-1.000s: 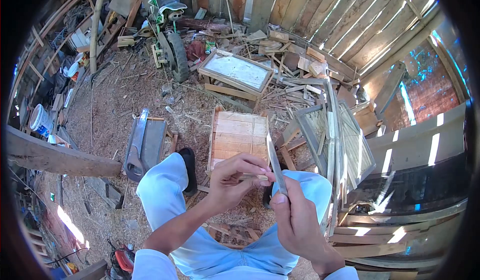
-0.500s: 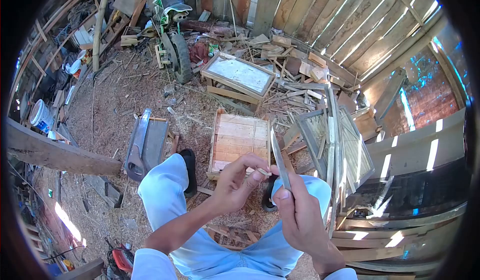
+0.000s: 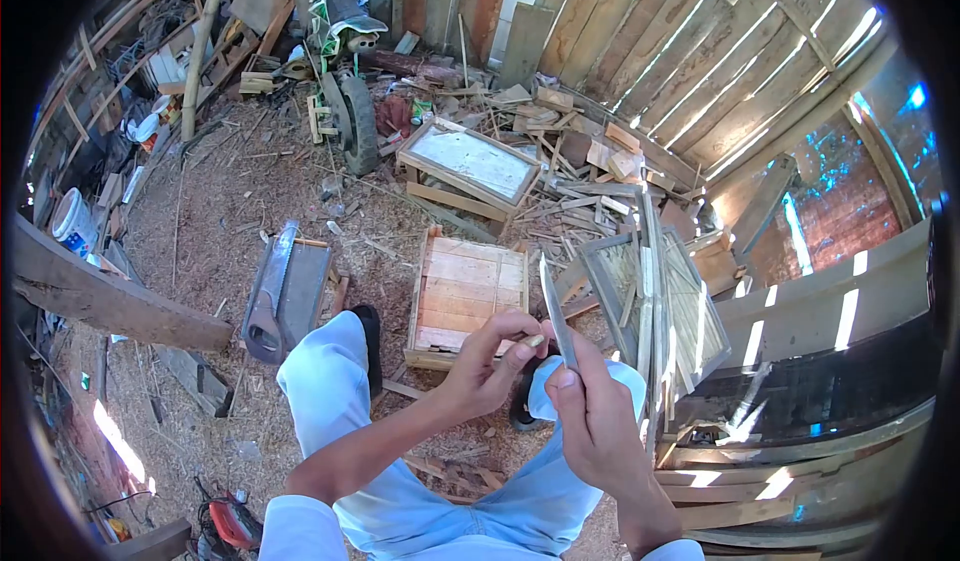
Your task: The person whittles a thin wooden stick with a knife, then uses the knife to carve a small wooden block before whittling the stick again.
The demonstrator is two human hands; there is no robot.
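My right hand is wrapped round the handle of a knife, whose long blade points up and away from me. Its handle is hidden in my fist. Close to the blade, my left hand is closed in a pinch on a small pale piece of wood, mostly covered by the fingers. Both hands are above my knees, near each other. Beyond them on the ground is a shallow wooden crate with a slatted bottom.
A handsaw lies on a dark framed panel to the left. Farther off stand a white-topped wooden frame, a wheel and heaped offcuts. Framed panels lean at right. A red power tool sits lower left.
The view has shifted slightly, so the surroundings sit a little farther left. Both hands keep their grips, and the knife stays beside the left fingers.
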